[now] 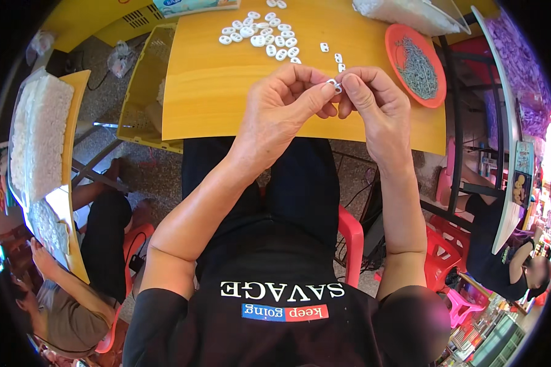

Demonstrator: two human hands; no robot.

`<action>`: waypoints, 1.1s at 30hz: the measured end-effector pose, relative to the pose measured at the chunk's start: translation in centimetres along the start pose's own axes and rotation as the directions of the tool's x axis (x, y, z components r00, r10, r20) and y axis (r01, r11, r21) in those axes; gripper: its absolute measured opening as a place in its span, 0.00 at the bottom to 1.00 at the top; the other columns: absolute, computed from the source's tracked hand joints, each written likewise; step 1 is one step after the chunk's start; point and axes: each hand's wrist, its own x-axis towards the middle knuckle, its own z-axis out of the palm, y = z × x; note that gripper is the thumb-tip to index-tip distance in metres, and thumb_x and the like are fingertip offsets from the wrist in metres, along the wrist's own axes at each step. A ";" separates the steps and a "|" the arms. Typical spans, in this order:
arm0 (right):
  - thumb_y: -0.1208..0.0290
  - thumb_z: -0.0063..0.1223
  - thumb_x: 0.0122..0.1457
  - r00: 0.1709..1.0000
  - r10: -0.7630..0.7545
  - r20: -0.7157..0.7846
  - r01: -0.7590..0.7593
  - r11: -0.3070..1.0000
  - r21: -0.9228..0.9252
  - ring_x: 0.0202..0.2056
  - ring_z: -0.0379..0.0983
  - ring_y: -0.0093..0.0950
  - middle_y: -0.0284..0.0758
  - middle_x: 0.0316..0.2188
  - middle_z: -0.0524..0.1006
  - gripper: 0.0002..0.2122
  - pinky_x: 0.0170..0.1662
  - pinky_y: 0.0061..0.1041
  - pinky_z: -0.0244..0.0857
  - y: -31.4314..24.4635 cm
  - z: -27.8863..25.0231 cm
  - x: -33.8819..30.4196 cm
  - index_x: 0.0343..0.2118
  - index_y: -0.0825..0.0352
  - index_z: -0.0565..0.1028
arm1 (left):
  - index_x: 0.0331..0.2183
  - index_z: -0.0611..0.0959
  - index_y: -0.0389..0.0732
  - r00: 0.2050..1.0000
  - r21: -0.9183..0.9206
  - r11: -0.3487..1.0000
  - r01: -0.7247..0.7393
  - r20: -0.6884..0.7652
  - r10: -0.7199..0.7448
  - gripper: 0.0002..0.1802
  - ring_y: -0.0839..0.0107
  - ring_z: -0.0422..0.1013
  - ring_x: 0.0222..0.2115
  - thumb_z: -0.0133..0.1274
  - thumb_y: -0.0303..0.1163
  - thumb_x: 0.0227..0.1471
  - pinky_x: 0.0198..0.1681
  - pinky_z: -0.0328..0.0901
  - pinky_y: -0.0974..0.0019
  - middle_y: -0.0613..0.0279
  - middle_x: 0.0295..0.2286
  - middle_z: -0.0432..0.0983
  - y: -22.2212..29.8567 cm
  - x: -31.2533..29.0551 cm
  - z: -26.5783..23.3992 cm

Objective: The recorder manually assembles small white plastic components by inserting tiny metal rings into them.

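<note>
Over the right half of the flat yellow-orange tabletop, fingertip to fingertip around one small white two-holed plastic piece. Gripped from its left by the left hand in a narrow thumb-and-finger pinch; met on its right by the right hand, likewise pinched close, though impossible to tell whether around any further small part. Long axis apparently slanting down rightward, partly covered; about equally near both hands. Just beyond the fingertips, a few loose white two-holed pieces; farther off to the left, a scattered cluster of white oval two-holed pieces. Rightward, nearer the right hand, a round red-orange plastic dish with thin grey metal bits heaped inside. Beside the table's left edge, a yellow plastic crate; farther out, seated people to left and right.
</note>
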 end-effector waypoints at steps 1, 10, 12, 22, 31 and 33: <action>0.72 0.52 0.62 1.000 0.003 0.001 -0.003 1.000 0.005 0.25 0.69 0.16 0.31 0.27 0.77 0.08 0.29 0.14 0.64 -0.1 0.1 0.0 0.36 0.73 0.76 | 0.35 0.76 0.33 1.000 -0.001 1.000 0.002 0.001 -0.002 0.09 0.77 0.73 0.29 0.54 0.29 0.56 0.35 0.67 0.74 0.61 0.27 0.76 0.1 -0.1 0.0; 0.74 0.54 0.60 0.996 -0.078 -0.049 0.068 0.982 -0.178 0.25 0.69 0.16 0.31 0.25 0.76 0.06 0.29 0.14 0.65 0.1 0.6 -0.4 0.33 0.72 0.75 | 0.35 0.76 0.32 1.000 0.028 1.000 0.009 -0.019 -0.009 0.08 0.78 0.73 0.29 0.55 0.26 0.55 0.35 0.68 0.75 0.62 0.28 0.77 -0.2 -0.1 -0.1; 0.75 0.55 0.59 0.992 -0.116 -0.053 0.100 0.966 -0.238 0.25 0.70 0.16 0.30 0.25 0.76 0.05 0.29 0.15 0.65 0.3 0.5 -0.4 0.32 0.72 0.74 | 0.35 0.76 0.32 1.000 0.047 0.999 -0.003 -0.026 0.004 0.07 0.78 0.73 0.29 0.55 0.26 0.55 0.35 0.68 0.75 0.62 0.28 0.77 -0.2 -0.1 0.1; 0.75 0.54 0.60 0.984 -0.051 -0.168 0.029 0.991 -0.130 0.24 0.71 0.17 0.31 0.25 0.76 0.05 0.29 0.16 0.66 2.6 1.6 -0.6 0.31 0.72 0.74 | 0.36 0.78 0.32 0.997 0.191 0.981 0.007 -0.074 0.007 0.09 0.77 0.73 0.29 0.56 0.28 0.55 0.36 0.68 0.74 0.61 0.29 0.77 -1.4 0.5 -0.4; 0.73 0.54 0.60 0.994 0.026 -0.105 -0.036 0.995 -0.095 0.25 0.72 0.18 0.31 0.26 0.76 0.07 0.30 0.16 0.67 1.9 0.6 -0.5 0.34 0.73 0.76 | 0.37 0.79 0.34 0.992 -0.019 0.992 0.122 -0.024 -0.123 0.10 0.76 0.74 0.29 0.56 0.30 0.54 0.37 0.68 0.73 0.62 0.28 0.77 -0.9 0.8 -1.5; 0.74 0.54 0.60 0.995 -0.032 -0.094 0.017 0.988 -0.150 0.25 0.72 0.18 0.31 0.26 0.76 0.06 0.30 0.17 0.67 1.7 0.3 -0.5 0.34 0.73 0.76 | 0.37 0.79 0.34 0.992 -0.013 0.993 0.121 -0.019 -0.121 0.10 0.76 0.73 0.29 0.57 0.30 0.54 0.37 0.68 0.73 0.62 0.28 0.77 -0.9 0.6 -1.4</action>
